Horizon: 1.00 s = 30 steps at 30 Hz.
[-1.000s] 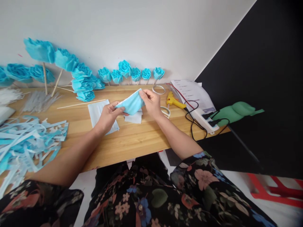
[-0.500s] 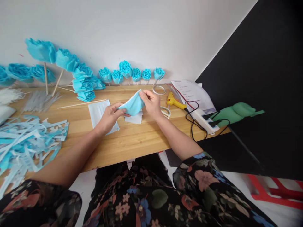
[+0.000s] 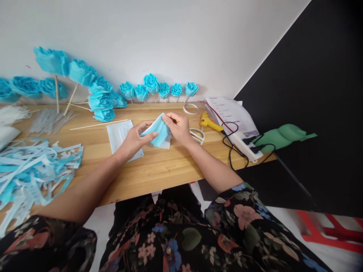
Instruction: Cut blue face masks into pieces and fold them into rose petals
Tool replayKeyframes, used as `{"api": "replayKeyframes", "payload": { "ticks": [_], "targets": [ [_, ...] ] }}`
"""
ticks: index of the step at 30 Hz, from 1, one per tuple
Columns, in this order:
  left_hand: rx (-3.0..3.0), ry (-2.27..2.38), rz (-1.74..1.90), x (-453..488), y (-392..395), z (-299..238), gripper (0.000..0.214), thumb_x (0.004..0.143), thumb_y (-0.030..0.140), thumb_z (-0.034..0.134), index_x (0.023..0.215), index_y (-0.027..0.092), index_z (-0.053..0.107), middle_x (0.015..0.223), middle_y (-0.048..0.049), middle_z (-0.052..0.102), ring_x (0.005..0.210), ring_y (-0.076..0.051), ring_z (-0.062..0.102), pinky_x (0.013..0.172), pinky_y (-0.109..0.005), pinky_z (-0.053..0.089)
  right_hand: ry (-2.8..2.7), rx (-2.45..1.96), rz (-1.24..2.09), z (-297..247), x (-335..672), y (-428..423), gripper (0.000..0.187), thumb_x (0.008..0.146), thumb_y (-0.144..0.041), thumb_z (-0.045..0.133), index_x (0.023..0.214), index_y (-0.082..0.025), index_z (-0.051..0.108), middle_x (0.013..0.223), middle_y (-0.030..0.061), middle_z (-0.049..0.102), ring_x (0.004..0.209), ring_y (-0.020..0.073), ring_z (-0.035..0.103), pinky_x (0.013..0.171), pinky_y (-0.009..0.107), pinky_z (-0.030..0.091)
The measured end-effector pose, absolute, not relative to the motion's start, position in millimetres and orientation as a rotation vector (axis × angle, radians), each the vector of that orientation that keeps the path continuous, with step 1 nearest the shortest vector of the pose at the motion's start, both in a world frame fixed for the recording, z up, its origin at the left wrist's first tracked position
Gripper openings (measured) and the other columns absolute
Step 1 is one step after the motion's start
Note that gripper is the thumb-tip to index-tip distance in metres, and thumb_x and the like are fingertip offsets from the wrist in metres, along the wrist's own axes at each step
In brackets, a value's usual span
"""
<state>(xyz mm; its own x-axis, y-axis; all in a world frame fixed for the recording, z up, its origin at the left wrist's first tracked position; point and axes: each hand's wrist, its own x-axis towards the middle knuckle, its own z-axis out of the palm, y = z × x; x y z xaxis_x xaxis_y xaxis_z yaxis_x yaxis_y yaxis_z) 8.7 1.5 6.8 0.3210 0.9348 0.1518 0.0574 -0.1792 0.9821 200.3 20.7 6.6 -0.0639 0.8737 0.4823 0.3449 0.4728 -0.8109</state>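
Both my hands hold a folded light-blue sheet (image 3: pixel 159 132) just above the wooden table (image 3: pixel 159 170). My left hand (image 3: pixel 133 141) pinches its lower left corner between thumb and fingers. My right hand (image 3: pixel 177 126) pinches its upper edge. Under the sheet lies a small white piece (image 3: pixel 167 143), mostly hidden. A pale blue-white flat sheet (image 3: pixel 120 134) lies on the table beside my left hand.
Blue paper roses on sticks (image 3: pixel 159 90) lean on the wall, more lie at the left (image 3: pixel 99 100). A heap of blue and white strips (image 3: pixel 34 166) fills the left. Scissors (image 3: pixel 197 135), a tape ring (image 3: pixel 191 108), a yellow glue gun (image 3: pixel 209 121), a power strip (image 3: pixel 244 141) and papers (image 3: pixel 229 109) sit at the right.
My hands have drawn closer together and lowered, and the blue sheet is folded tighter and sits nearer the table than a second ago.
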Motion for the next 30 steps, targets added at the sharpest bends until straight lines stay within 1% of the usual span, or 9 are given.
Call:
{"api": "replayKeyframes", "payload": {
  "ticks": [2, 3, 7, 9, 16, 21, 25, 27, 30],
  "targets": [
    [1.553, 0.95, 1.016, 8, 1, 7, 0.05, 0.072, 0.052, 0.081, 0.108, 0.018, 0.072, 0.109, -0.0076, 0.074, 0.1, -0.024, 0.066, 0.085, -0.029, 0.053, -1.677, -1.06, 0.61, 6, 199, 20, 0.05, 0.09, -0.063, 0.055, 0.077, -0.017, 0.067, 0.068, -0.0005, 0.054, 0.063, 0.0109, 0.044, 0.06, 0.025, 0.036],
    [1.56, 0.958, 1.003, 8, 0, 7, 0.048, 0.073, 0.053, 0.08, 0.105, 0.018, 0.073, 0.105, -0.007, 0.074, 0.096, -0.023, 0.066, 0.084, -0.029, 0.053, -1.69, -1.056, 0.612, 6, 199, 19, 0.049, 0.091, -0.063, 0.055, 0.077, -0.017, 0.067, 0.068, -0.0005, 0.054, 0.063, 0.0108, 0.044, 0.06, 0.025, 0.036],
    [1.568, 0.969, 0.968, 8, 0, 6, 0.04, 0.074, 0.056, 0.077, 0.084, 0.017, 0.074, 0.08, -0.0027, 0.071, 0.073, -0.018, 0.063, 0.071, -0.028, 0.052, -1.701, -1.028, 0.624, 5, 198, 19, 0.048, 0.091, -0.062, 0.056, 0.076, -0.017, 0.067, 0.067, -0.0011, 0.053, 0.062, 0.0104, 0.043, 0.06, 0.025, 0.035],
    [1.561, 0.959, 0.962, 8, -1, 6, 0.039, 0.074, 0.056, 0.077, 0.078, 0.018, 0.073, 0.074, -0.0018, 0.069, 0.068, -0.017, 0.062, 0.068, -0.029, 0.052, -1.687, -1.026, 0.634, 5, 199, 19, 0.048, 0.09, -0.062, 0.056, 0.076, -0.017, 0.067, 0.066, -0.0012, 0.052, 0.061, 0.0102, 0.042, 0.059, 0.025, 0.035],
    [1.542, 0.975, 0.9, 9, 0, 5, 0.038, 0.072, 0.055, 0.078, 0.072, 0.017, 0.07, 0.067, -0.0045, 0.07, 0.066, -0.022, 0.069, 0.065, -0.031, 0.056, -1.548, -1.069, 0.623, 5, 208, 28, 0.05, 0.088, -0.066, 0.057, 0.078, -0.018, 0.066, 0.067, -0.001, 0.05, 0.064, 0.011, 0.042, 0.058, 0.025, 0.034],
    [1.501, 0.969, 0.912, 10, 0, 4, 0.04, 0.069, 0.056, 0.08, 0.076, 0.018, 0.072, 0.072, -0.0041, 0.073, 0.069, -0.023, 0.07, 0.069, -0.033, 0.058, -1.499, -1.102, 0.581, 8, 212, 31, 0.053, 0.087, -0.069, 0.056, 0.075, -0.018, 0.063, 0.065, -0.0014, 0.044, 0.063, 0.0113, 0.04, 0.057, 0.026, 0.033],
    [1.538, 0.961, 0.909, 8, 1, 1, 0.036, 0.072, 0.052, 0.079, 0.075, 0.017, 0.074, 0.072, -0.004, 0.073, 0.069, -0.022, 0.07, 0.07, -0.033, 0.058, -1.486, -1.095, 0.598, 7, 212, 32, 0.053, 0.087, -0.069, 0.057, 0.074, -0.018, 0.063, 0.065, -0.0016, 0.043, 0.063, 0.0112, 0.039, 0.057, 0.026, 0.033],
    [1.571, 0.965, 0.913, 7, 2, 0, 0.034, 0.074, 0.051, 0.077, 0.074, 0.017, 0.074, 0.069, -0.004, 0.072, 0.067, -0.021, 0.068, 0.069, -0.032, 0.056, -1.47, -1.086, 0.604, 7, 213, 33, 0.052, 0.086, -0.068, 0.057, 0.074, -0.018, 0.063, 0.065, -0.0016, 0.043, 0.064, 0.0112, 0.039, 0.058, 0.026, 0.034],
    [1.581, 0.947, 0.9, 7, 1, 1, 0.033, 0.073, 0.05, 0.079, 0.071, 0.017, 0.074, 0.068, -0.0033, 0.072, 0.064, -0.019, 0.065, 0.066, -0.031, 0.054, -1.441, -1.08, 0.604, 6, 214, 35, 0.051, 0.087, -0.068, 0.058, 0.074, -0.018, 0.063, 0.066, -0.0014, 0.044, 0.065, 0.0113, 0.04, 0.059, 0.026, 0.034]
  ]
}}
